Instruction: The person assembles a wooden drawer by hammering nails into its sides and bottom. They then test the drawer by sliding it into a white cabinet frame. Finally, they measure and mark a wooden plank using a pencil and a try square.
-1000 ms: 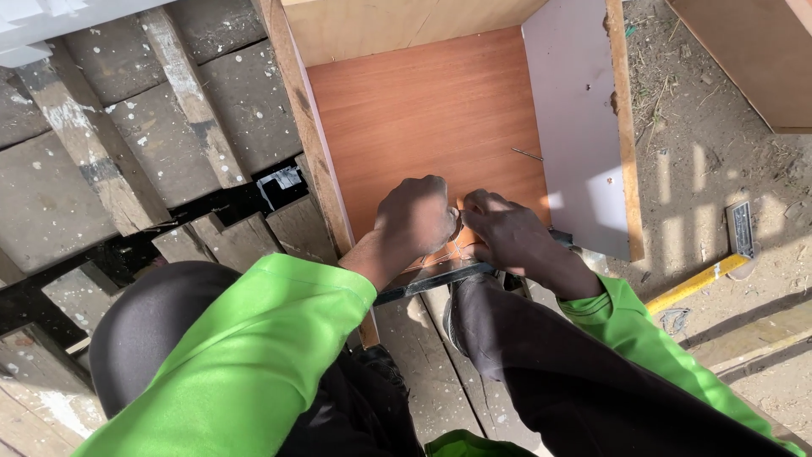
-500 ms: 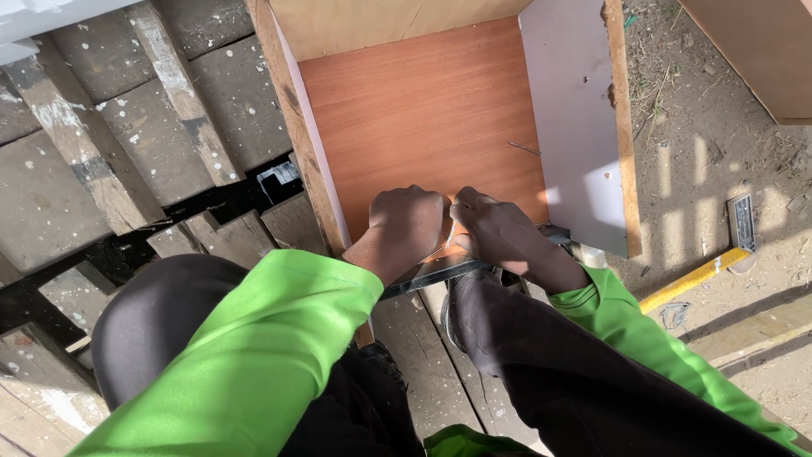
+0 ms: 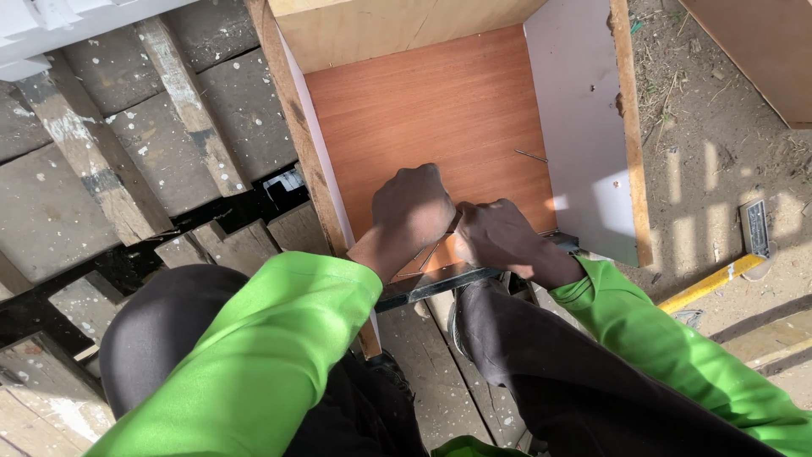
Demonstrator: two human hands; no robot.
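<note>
My knees, in dark trousers, and my bright green sleeves fill the bottom of the view. Just past them a dark metal strip (image 3: 440, 281) runs along the near edge of the reddish-brown board (image 3: 440, 118), and both my hands sit right above it. My left hand (image 3: 413, 210) is curled down onto the board with the fingers folded under; something thin and pale shows beneath it, but I cannot tell whether I am gripping it or only pressing on it. My right hand (image 3: 497, 237) lies against the left, knuckles touching, fingers bent and tucked down at the same spot; what it holds, if anything, is hidden.

The board is the bottom of an open wooden box (image 3: 292, 127). A white panel (image 3: 584, 152) stands as its right wall and a plain pale panel (image 3: 397, 30) closes the far end. A small nail (image 3: 531, 156) lies on the board near the white panel, well apart from my hands.

To my left are weathered grey planks (image 3: 110, 144) spattered with white, with dark gaps between them. To my right is bare dirt ground (image 3: 710, 118), where a yellow-handled hammer (image 3: 719, 275) lies in the sun. Another brown board (image 3: 765, 51) sits at the far right corner.
</note>
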